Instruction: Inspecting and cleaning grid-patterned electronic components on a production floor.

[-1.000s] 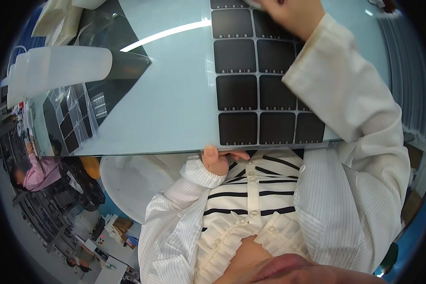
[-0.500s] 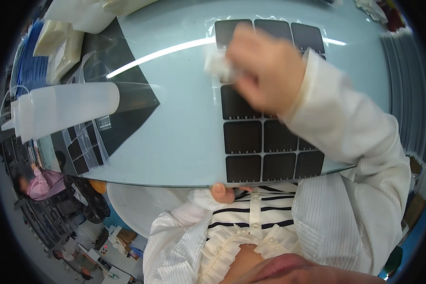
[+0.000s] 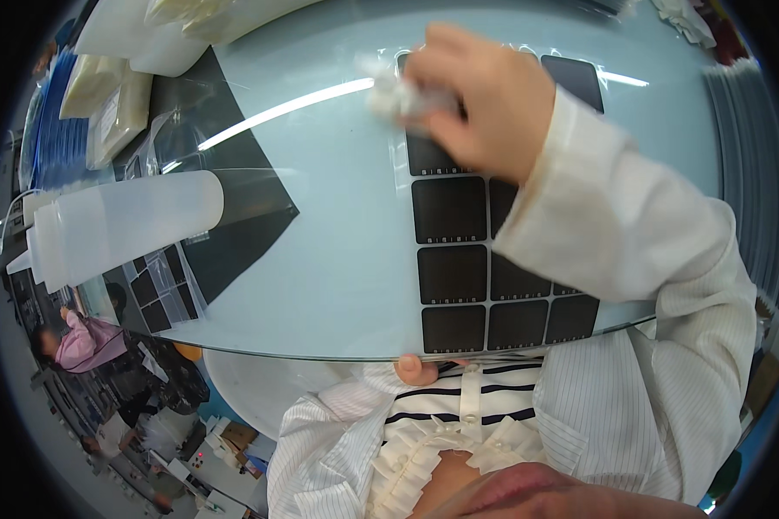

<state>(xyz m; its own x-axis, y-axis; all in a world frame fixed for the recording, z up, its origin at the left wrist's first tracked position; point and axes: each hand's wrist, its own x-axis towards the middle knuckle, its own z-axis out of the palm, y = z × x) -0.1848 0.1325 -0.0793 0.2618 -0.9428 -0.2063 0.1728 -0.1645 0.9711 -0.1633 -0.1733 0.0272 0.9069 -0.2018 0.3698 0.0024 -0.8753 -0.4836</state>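
Observation:
My right hand is closed around a crumpled white wipe, which is smeared by motion. It is over the far part of a clear sheet printed with rows of black rounded squares, and the wipe hangs past the sheet's left edge. The hand and sleeve cover several squares. My left hand is at the front edge of the glass-topped table, near the sheet's near left corner. Only its thumb and a bit of finger show; the other fingers are hidden.
A translucent squeeze bottle lies on its side at the left, by a dark pointed sheet. Yellowish packs are stacked behind it. At the right stands a thick stack of sheets. A person in pink is beyond, lower left.
My right hand with the wipe has shifted slightly left and farther up the sheet, uncovering more of the second row of squares. The whole view has dropped a little. My left hand stays at the edge.

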